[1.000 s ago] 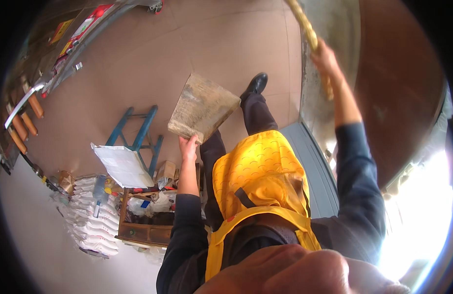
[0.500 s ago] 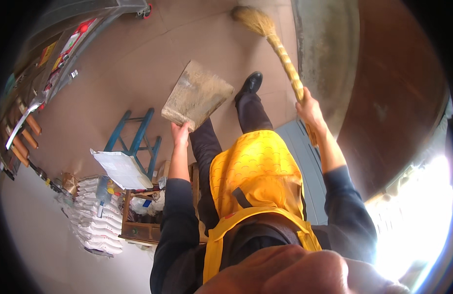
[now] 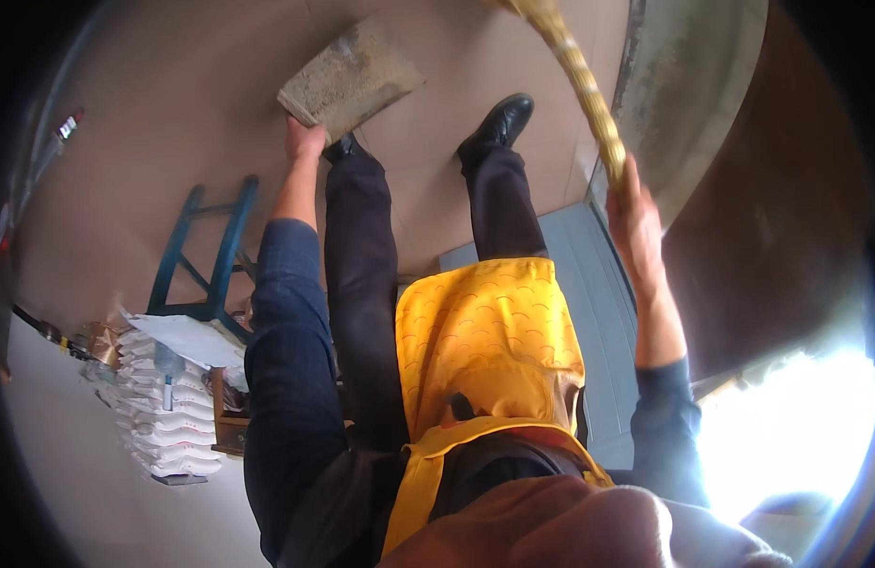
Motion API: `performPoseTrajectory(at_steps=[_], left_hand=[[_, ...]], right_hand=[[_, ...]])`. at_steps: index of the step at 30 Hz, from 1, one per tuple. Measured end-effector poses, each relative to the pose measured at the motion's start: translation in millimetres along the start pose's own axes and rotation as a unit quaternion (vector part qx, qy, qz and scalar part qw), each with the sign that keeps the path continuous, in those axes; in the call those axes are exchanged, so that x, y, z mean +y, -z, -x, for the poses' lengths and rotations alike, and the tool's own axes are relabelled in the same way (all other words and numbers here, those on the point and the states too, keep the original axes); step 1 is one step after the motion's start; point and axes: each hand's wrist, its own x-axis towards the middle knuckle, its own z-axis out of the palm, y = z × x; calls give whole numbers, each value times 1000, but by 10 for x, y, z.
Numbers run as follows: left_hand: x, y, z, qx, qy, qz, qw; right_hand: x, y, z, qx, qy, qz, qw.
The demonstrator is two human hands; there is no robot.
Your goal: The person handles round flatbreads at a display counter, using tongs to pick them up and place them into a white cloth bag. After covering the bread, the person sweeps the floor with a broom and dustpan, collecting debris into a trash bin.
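Observation:
My left hand (image 3: 306, 139) is closed on the near edge of a flat, worn grey dustpan (image 3: 352, 80), held out ahead of my left shoe. My right hand (image 3: 634, 218) grips the handle of a straw broom (image 3: 589, 90) at the right. The broom slants up and to the left, and its bristle end lies beyond the top edge of the view. A yellow apron (image 3: 489, 331) hangs over my dark trousers. Whether the dustpan touches the floor, I cannot tell.
Left of my leg stands a blue metal stool frame (image 3: 205, 251), with stacked white sacks (image 3: 167, 407) behind it. A curved grey wall edge (image 3: 688, 104) runs along the right, beside a grey-blue panel (image 3: 579, 284). Tiled floor (image 3: 210, 104) stretches ahead.
The dustpan and my left hand have moved forward and a little left. My right hand has shifted right, and the broom's bristles have left the view. My left shoe now shows.

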Motion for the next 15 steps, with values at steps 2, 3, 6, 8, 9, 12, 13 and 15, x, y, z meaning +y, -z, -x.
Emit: performPoseTrajectory(at_steps=[2,3,6,8,9,12,13,15], left_hand=[[-61,-119,-162,4,9,-26,1000],[-50,-167,-249,9,17,-39,999],[-172,-231,-347,8,34,-29,999],[-174,-303,-391,7,33,-21,999],[-186,-312,-401,10,34,-18,999],[-119,-356,-422,6,43,-30,999],[-68,-382,-403,1,45,-38,998],[291,-439,-320,-13,37,-48,998]], right_hand=[[-131,164,301,-21,-29,-37,999],[-184,242,450,-34,-61,-60,996],[-255,438,626,-90,-208,-133,965],[-39,348,599,-47,-203,-152,966],[-233,488,335,-79,-259,-184,945],[-573,466,-60,-100,-317,-182,925],[-592,342,66,-125,-290,-182,931],[-628,126,475,-154,-231,-180,944]])
